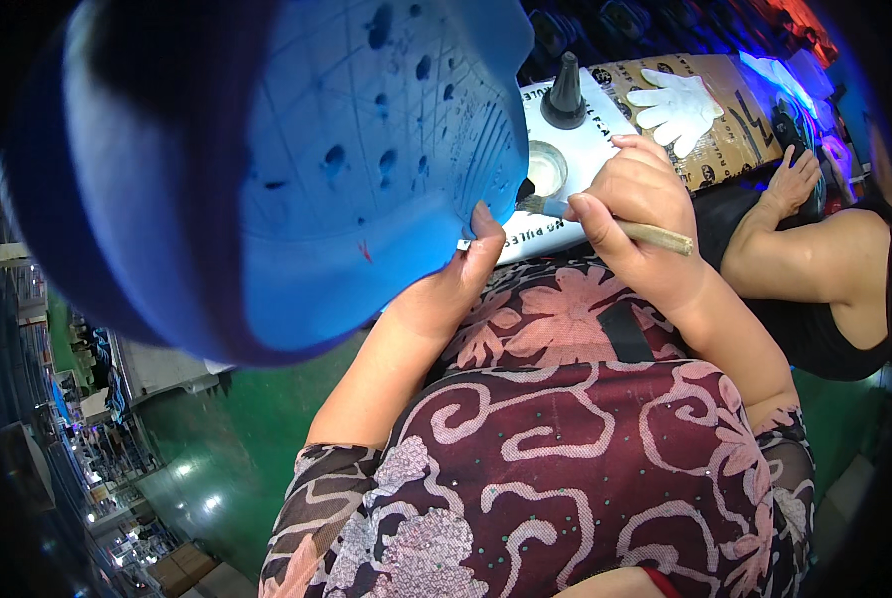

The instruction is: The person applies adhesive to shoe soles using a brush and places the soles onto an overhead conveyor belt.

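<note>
A large curved blue plastic shell [311, 249], marked with a scored grid, dark holes and a row of slots, fills the upper left. My left hand [474, 249] grips its lower right edge, thumb on the near face; the other fingers are mostly hidden. A small white piece shows beside that thumb. My right hand [637, 214] is closed round a flat brush [655, 236] with a pale wooden handle. Its dark bristles meet the shell's edge, or lie just beside it; I cannot tell which. Behind the brush sits a round dish [545, 169] with something pale inside.
A black cone-shaped container [564, 95] stands on the white printed surface beyond the dish. A white glove [677, 108] lies on taped brown cardboard [735, 135]. At right, close by, a co-worker's arm [790, 249] reaches toward a dark object. Cluttered shelves [117, 478] line the left, past green floor.
</note>
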Demonstrator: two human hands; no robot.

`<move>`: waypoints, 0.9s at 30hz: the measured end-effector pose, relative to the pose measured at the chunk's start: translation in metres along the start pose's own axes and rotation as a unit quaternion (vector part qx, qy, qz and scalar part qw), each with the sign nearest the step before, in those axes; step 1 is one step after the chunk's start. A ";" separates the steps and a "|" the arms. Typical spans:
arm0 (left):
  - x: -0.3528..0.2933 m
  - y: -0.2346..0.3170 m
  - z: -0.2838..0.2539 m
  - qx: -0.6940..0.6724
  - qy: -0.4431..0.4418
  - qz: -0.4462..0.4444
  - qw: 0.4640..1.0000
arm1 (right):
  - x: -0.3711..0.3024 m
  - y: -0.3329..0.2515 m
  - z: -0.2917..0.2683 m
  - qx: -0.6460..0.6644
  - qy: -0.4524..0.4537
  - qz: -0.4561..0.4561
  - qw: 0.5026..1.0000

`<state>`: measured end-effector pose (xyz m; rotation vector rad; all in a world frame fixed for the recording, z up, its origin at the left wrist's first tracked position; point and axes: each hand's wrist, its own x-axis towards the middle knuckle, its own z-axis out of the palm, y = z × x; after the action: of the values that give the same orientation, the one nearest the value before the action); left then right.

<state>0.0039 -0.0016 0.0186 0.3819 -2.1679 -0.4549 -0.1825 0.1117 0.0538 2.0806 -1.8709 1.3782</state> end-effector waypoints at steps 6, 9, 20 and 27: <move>0.021 0.006 0.007 -0.070 0.126 -0.010 0.989 | 0.001 0.004 -0.018 0.000 0.031 0.008 0.999; 0.034 0.018 -0.005 -0.189 0.156 -0.127 0.961 | -0.008 0.008 -0.036 0.004 0.059 0.043 0.997; 0.181 0.105 0.014 -0.543 -0.274 -0.278 0.744 | -0.079 0.052 -0.083 0.075 0.170 0.243 0.952; 0.426 0.125 0.160 -0.685 -0.135 -0.226 0.680 | -0.097 0.078 -0.094 0.072 0.208 0.245 0.944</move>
<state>-0.3860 -0.0423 0.2816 -0.0539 -1.3409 -2.2939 -0.2891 0.2179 0.0127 1.2471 -2.2162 1.9156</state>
